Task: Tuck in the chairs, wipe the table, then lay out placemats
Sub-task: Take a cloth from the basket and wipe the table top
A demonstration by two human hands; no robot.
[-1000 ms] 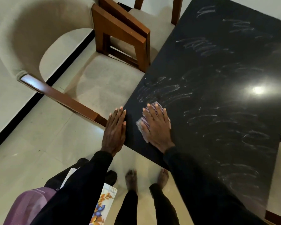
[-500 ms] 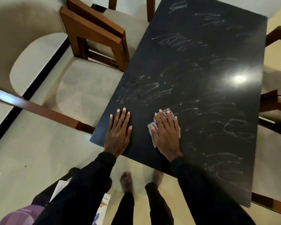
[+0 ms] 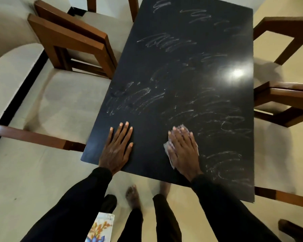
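Fingers (image 3: pixel 181 137) of right hand (image 3: pixel 182 151) press cloth (image 3: pixel 167 148) onto table (image 3: pixel 191 67).

No legible text anywhere.

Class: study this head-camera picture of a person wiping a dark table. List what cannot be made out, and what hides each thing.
1. Cloth: head view, mostly covered by the right hand; pattern blurred.
2. Flowered sheet: head view, cut by the bottom edge and the left sleeve; unidentifiable.
3. Right-side chairs: head view, cut by the frame edge.
4. One foot: head view, blurred, partly under the table.
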